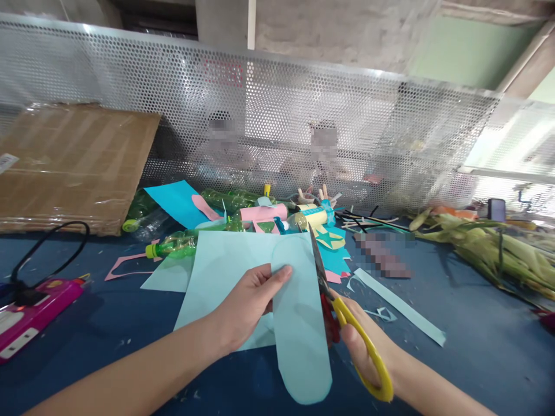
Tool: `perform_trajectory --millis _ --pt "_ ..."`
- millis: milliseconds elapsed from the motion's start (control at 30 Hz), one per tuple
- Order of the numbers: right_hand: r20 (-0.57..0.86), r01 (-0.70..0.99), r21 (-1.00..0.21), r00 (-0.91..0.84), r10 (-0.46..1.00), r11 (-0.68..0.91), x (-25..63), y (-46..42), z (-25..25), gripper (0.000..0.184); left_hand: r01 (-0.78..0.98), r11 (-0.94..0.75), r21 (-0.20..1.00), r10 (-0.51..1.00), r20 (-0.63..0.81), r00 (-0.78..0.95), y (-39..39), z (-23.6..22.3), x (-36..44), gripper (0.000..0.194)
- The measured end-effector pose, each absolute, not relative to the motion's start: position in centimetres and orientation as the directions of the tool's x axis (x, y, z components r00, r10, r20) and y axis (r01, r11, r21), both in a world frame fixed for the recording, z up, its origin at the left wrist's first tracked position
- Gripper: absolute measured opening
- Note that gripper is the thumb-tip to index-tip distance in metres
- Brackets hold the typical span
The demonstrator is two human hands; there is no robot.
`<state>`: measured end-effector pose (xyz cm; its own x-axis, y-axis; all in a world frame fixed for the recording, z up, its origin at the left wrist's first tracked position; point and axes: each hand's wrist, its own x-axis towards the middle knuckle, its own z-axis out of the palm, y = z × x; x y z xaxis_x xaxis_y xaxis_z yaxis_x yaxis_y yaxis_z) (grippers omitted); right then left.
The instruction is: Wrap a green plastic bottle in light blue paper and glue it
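My left hand (255, 303) pinches a sheet of light blue paper (232, 266), thumb on top and fingers underneath. From the sheet a long strip with a rounded end (301, 346) hangs toward me, partly cut free. In my right hand (362, 341) is a pair of scissors (366, 341) with one yellow and one red handle. Their blades lie along the paper's right edge, near the top of the strip. The fingers of my right hand are partly hidden behind the handles.
Behind the paper lie green plastic bottles (173, 245), blue card (176, 202) and pink scraps. A pale paper strip (403, 309) is on the right. Corn husks (489, 242) lie far right, a pink power strip (41, 315) left. Cardboard (78, 167) leans against a perforated metal screen (373, 115); people sit beyond.
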<state>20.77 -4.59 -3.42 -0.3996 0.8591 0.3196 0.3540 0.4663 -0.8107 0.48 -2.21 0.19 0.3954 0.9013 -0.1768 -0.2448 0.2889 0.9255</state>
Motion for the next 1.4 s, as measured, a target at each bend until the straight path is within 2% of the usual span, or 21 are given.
perform_trajectory --millis 100,267,1100,1400 --pt "0.304 0.344 -0.801 -0.472 0.828 0.49 20.7 -4.4 -3.4 0.062 -0.277 0.287 0.917 0.897 -0.156 0.413 -2.2 0.1 0.6 0.042" --pt "0.262 0.304 -0.841 -0.493 0.829 0.447 20.6 -4.3 -3.2 0.065 -0.273 0.275 0.922 0.893 -0.14 0.428 -2.2 0.0 0.6 0.041" --pt "0.258 0.328 -0.847 -0.432 0.864 0.418 19.9 -4.5 -2.3 0.067 -0.248 0.262 0.933 0.881 -0.127 0.456 -2.2 -0.1 0.5 0.04" --pt "0.206 0.339 -0.868 -0.419 0.885 0.363 20.2 -4.6 -2.9 0.067 -0.248 0.261 0.933 0.88 -0.125 0.458 -2.1 -0.1 0.1 0.035"
